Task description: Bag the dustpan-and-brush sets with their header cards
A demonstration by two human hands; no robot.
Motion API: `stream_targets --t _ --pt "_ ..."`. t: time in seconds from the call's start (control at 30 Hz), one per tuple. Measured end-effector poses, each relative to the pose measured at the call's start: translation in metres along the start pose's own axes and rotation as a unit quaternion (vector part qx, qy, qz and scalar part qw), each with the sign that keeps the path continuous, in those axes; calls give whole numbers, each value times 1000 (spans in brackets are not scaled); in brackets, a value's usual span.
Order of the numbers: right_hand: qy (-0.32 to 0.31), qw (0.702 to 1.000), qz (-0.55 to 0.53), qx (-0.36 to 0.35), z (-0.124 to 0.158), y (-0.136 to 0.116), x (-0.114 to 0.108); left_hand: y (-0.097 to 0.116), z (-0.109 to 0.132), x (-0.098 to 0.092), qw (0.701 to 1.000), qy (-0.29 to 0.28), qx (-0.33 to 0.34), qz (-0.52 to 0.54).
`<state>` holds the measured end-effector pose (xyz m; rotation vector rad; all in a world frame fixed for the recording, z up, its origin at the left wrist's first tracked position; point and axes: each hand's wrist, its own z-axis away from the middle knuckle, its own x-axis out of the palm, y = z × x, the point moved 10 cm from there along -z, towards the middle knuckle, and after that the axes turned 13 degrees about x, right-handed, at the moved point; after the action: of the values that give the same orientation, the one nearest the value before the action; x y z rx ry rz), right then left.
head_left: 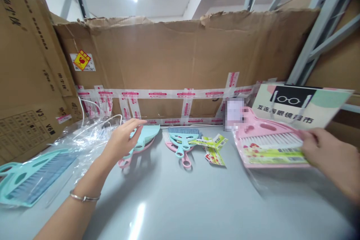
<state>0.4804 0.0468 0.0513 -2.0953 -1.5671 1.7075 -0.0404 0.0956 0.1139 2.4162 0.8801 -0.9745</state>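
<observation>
My right hand (320, 146) grips the right edge of a pink dustpan and brush set (270, 129). This set is wrapped in clear plastic with a green label band, and it is tilted toward me. Over the table at left, my left hand (126, 137) has its fingers stretched out and holds nothing. Just beyond it lie stacked dustpans (147, 135), teal on top of pink; the hand partly hides them, and whether it touches them I cannot tell. In the middle sit small brushes (184, 138), teal and pink, overlapping.
Green printed cards (215, 153) lie right of the brushes. At far left is a bagged teal dustpan and brush set (36, 176), with crumpled clear plastic (90, 135) behind. A paper bag (303, 101) stands at right. Cardboard (174, 56) walls the back of the grey table (174, 202).
</observation>
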Motion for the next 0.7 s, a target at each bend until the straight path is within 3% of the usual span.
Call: stream_targets --t 0.1,0.2,0.27,0.33,0.4,0.53,0.6,0.7 --pt "-81 993 -78 -32 38 -83 -3 2 5 18 974 34 -109 197" --pt "-174 964 -155 -125 92 -171 17 22 18 68 872 -60 -202 441" --pt "-236 931 -198 -193 129 -218 36 29 24 84 819 -81 -232 519" --pt "-272 905 -233 -230 154 -247 51 17 28 84 809 -39 -256 527" --pt "-255 890 -285 -248 164 -260 49 0 30 79 813 16 -278 511" --pt "-128 855 -402 -302 174 -252 3 -24 35 72 809 94 -326 480" --pt "-192 845 -409 -286 183 -245 8 -28 35 69 801 137 -333 478" --pt "-382 808 -431 -126 198 -228 52 -28 37 66 786 197 -338 479"
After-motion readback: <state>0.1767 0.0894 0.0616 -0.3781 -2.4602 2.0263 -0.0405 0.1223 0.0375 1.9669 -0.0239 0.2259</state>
